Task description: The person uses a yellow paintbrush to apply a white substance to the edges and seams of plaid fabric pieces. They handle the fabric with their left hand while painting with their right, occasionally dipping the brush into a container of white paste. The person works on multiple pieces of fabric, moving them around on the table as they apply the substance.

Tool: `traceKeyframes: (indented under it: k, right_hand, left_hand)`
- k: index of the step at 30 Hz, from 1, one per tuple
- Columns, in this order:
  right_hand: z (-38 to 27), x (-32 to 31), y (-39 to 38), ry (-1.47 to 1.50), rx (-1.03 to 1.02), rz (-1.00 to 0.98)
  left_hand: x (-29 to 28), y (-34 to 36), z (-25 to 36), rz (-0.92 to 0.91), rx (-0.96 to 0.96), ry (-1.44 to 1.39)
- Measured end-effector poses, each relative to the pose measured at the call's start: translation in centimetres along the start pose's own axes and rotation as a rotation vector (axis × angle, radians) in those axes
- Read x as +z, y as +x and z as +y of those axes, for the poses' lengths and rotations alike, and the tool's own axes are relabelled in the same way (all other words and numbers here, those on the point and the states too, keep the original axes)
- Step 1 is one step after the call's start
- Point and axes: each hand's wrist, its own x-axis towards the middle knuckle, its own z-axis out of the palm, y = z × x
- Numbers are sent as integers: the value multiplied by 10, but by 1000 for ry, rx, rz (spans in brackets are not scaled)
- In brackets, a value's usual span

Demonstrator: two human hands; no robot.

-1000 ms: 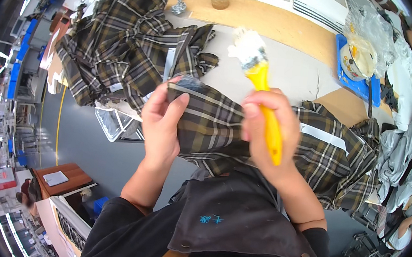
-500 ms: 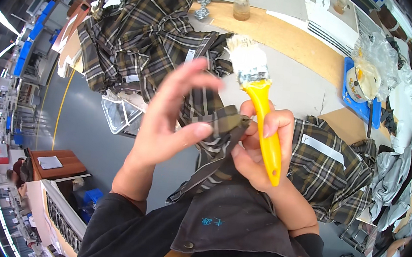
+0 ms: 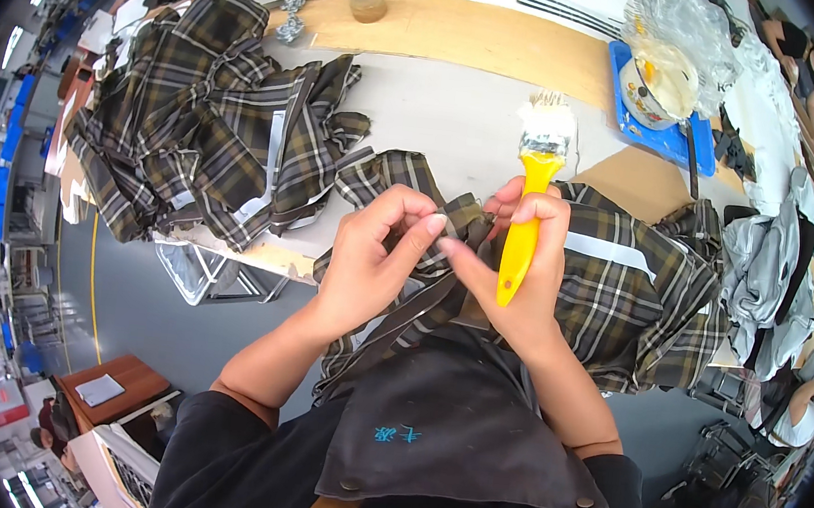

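A paintbrush with a yellow handle [image 3: 525, 229] stands nearly upright in my right hand [image 3: 536, 268], its pale bristles pointing away from me and coated in white. The same hand's thumb and fingertips are at a strip of plaid cloth [image 3: 465, 219] in front of my apron. My left hand [image 3: 378, 246] is closed in a pinch at the left side of this strip, thumb against forefinger. Plaid fabric with a white patch [image 3: 615, 261] lies just right of my right hand. To the left rests a heap of plaid garments [image 3: 185, 102].
On a blue tray [image 3: 678, 144] at the far right sits a pot [image 3: 642, 95] of pale paste, beside crumpled clear plastic [image 3: 683, 30]. A bottle [image 3: 365, 2] and crumpled foil [image 3: 290, 22] are at the table's back. Grey garments [image 3: 771, 282] lie at the right edge.
My left hand has come down from a spread, raised pose to a pinch at the cloth strip. The brush has shifted slightly right and stands straighter; the whole view has shifted too.
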Motion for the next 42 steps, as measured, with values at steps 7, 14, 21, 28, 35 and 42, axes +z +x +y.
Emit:
traceKeyframes:
  k: [7,14,21,28,35,42]
  right_hand:
    - [5,-7,-9,77,94,14]
    - [4,-17,-14,200,208,51]
    - [-42,-73,-1,122,63,-61]
    - [-59,-62,17,-255,48,-82]
    - [-63,-55,26,-257,33,-87]
    - [-54,-47,29,-251,-79,-108]
  left_hand:
    - [-5,5,8,-61,-115,14]
    - [-2,7,8,-57,-313,-309]
    - [-6,9,8,-74,-362,-362]
    - [-8,6,4,-67,-345,-341]
    - [-5,8,7,-52,-309,-298]
    - [-1,12,13,-27,-389,-403]
